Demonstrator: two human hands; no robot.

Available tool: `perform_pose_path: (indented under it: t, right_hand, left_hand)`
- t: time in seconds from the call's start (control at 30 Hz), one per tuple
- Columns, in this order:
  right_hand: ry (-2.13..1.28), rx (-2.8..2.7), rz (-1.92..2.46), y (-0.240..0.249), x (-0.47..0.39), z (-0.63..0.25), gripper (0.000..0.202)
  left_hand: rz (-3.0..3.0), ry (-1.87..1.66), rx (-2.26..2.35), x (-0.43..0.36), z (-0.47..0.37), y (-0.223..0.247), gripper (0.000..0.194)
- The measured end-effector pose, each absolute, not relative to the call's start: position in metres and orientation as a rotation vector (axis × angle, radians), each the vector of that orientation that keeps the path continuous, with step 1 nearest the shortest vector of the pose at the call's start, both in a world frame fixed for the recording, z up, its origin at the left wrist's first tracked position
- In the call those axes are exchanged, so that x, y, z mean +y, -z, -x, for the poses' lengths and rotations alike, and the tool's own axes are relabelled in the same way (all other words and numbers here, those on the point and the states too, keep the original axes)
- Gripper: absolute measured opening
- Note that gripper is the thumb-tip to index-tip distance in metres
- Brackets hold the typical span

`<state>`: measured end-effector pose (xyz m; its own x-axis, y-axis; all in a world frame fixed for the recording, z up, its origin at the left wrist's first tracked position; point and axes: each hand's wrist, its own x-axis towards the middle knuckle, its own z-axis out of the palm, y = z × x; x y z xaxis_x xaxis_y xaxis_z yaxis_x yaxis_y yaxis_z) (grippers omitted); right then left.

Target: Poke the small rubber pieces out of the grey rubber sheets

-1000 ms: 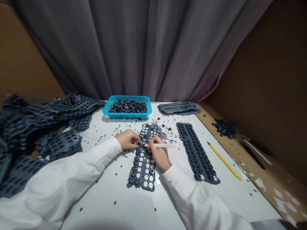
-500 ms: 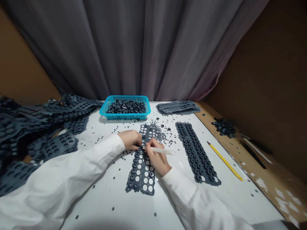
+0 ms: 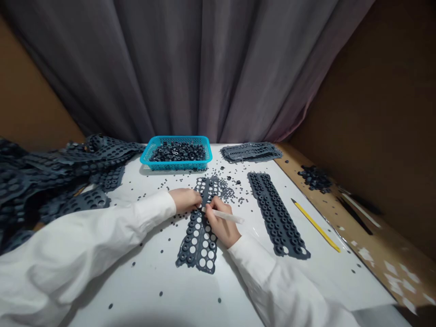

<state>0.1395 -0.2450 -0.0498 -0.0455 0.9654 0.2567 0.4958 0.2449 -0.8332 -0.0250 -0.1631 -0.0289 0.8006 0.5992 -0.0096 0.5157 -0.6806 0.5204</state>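
A dark perforated rubber strip (image 3: 200, 236) lies on the white table, with round rings in some places and white holes in others. My right hand (image 3: 223, 222) grips a whitish stick-like tool (image 3: 230, 216), its tip at the strip's middle. Just left of that tip, my left hand (image 3: 186, 200) has its fingers pressed together on the strip's left edge; what they pinch is too small to make out. Small dark discs (image 3: 226, 190) are scattered beside the strip's far end.
A blue basket (image 3: 177, 166) of dark rings stands behind. Rubber sheets (image 3: 85, 156) are heaped at left. On the right lie a second strip (image 3: 277, 215), a yellow knife-like tool (image 3: 316, 225) and a dark pile (image 3: 315, 178); stacked strips (image 3: 252, 152) lie behind.
The whole view has shifted slightly. Both hands remain at the strip's middle, the left hand's fingers slightly repositioned, and the white tool is tilted a little more.
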Motion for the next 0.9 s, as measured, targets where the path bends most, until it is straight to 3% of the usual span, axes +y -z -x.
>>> perform_pose_path:
  t: [0.07,0.33,0.7,0.9]
  right_hand:
    - [-0.690,-1.685,1.370,0.052,-0.245,-0.140,0.021]
    - [-0.736,-1.646,1.366,0.053,-0.244,-0.139,0.021]
    - [-0.859,-1.391,1.200,0.043,-0.248,-0.143,0.017]
    - [-0.988,-1.274,0.999,0.028,-0.256,-0.141,0.022]
  left_hand:
    - [-2.394,-0.359,0.827,-0.168,0.037,0.034,0.004]
    - [-1.684,-0.937,1.349,-0.179,0.065,0.041,0.018]
    - [-0.898,-0.876,0.964,-0.197,0.054,0.030,0.052]
    - [-0.579,-0.764,0.825,-0.220,0.033,0.022,0.035]
